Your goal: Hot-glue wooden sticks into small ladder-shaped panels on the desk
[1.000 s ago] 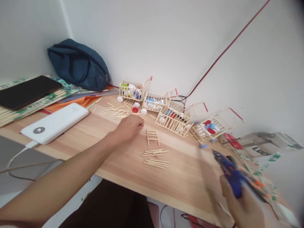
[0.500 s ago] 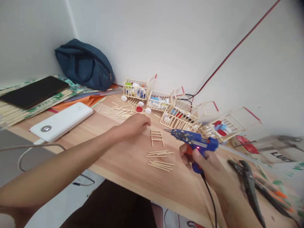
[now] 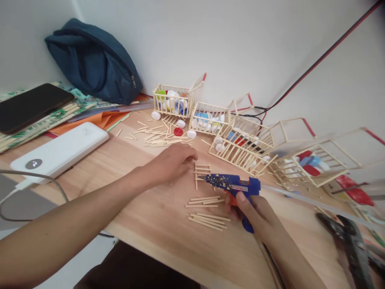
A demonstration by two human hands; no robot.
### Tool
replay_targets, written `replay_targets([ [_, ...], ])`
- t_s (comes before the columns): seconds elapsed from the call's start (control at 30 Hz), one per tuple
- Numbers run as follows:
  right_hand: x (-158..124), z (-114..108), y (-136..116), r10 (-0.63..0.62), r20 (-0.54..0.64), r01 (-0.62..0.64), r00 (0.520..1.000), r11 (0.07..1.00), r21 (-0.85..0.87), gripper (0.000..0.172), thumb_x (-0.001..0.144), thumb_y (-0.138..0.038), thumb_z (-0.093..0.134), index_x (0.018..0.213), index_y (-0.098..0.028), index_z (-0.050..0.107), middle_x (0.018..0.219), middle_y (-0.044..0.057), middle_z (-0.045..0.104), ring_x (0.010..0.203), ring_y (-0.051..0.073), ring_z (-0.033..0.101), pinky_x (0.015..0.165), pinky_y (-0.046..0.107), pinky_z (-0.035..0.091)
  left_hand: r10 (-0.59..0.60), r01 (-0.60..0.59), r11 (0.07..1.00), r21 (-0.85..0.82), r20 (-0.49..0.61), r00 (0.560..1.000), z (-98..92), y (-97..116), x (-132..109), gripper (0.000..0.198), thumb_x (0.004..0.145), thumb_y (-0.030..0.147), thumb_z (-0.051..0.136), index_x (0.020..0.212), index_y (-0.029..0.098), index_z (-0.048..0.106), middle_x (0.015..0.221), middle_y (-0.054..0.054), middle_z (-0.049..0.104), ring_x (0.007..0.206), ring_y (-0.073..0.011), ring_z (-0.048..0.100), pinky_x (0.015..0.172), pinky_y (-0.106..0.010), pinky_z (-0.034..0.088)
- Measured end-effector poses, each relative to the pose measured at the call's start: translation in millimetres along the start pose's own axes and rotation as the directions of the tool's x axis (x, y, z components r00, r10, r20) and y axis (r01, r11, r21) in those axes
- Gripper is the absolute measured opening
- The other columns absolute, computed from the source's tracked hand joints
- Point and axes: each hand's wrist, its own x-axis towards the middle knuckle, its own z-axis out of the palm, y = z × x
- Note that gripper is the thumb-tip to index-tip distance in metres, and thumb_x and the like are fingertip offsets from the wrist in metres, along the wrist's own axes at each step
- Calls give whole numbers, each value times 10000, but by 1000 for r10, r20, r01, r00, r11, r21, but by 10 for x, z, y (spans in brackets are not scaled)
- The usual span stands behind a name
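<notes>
R hand (image 3: 251, 210) grips blue glue gun (image 3: 231, 183), nozzle over small stick frame (image 3: 203, 173) btwn both hands. L hand (image 3: 174, 162) is just beside frame, fingers curled; can't tell if holding anything. Loose sticks (image 3: 209, 221) lie in 2 piles L of R hand; stick carts (image 3: 236, 157) w/ caps (image 3: 205, 117) beyond both.

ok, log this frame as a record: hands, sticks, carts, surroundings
Left hand: curled beside the stick frame; grip unclear
Right hand: holds blue glue gun, tip over the stick frame; contact unclear
Loose sticks: two groups nearer the person; scattered pile farther back
Carts: four, stick-built, holding coloured caps
Left side: white power bank, dark phone, blue bag
Right side: black tool
</notes>
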Motion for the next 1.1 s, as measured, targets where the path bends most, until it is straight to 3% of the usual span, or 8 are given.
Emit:
replay_targets([
  [0.17,9,13,-61,6,-5,-6,1000,1000,-30,542,878,-654,374,728,-171,569,591,19,537,542,131,468,501,252,348,-38,39,999,-28,13,999,-73,50,-49,147,727,117,577,843,180,642,840,1,674,800,-154,590,703,-256,403],
  [0.27,17,3,-57,9,-15,-10,1000,1000,-20,549,877,-654,375,715,-168,572,570,17,529,521,125,460,481,246,339,-51,58,995,-81,92,995,-100,81,-99,109,740,131,580,744,192,671,739,22,671,728,-134,589,656,-245,389],
  [0.47,25,-13,-7,19,3,-19,1000,1000,-17,539,876,-658,376,716,-178,559,582,13,521,523,125,449,480,251,335,-9,26,993,-112,148,989,-132,126,-150,213,781,99,558,807,214,736,823,18,722,807,-143,629,746,-248,424],
  [1.1,3,10,-146,41,2,-41,999,998,-42,547,873,-661,383,677,-174,534,551,-3,491,506,111,425,484,248,291,119,-92,986,-142,194,974,-146,144,-181,249,847,120,549,909,248,754,882,8,729,837,-133,627,791,-233,431],
])
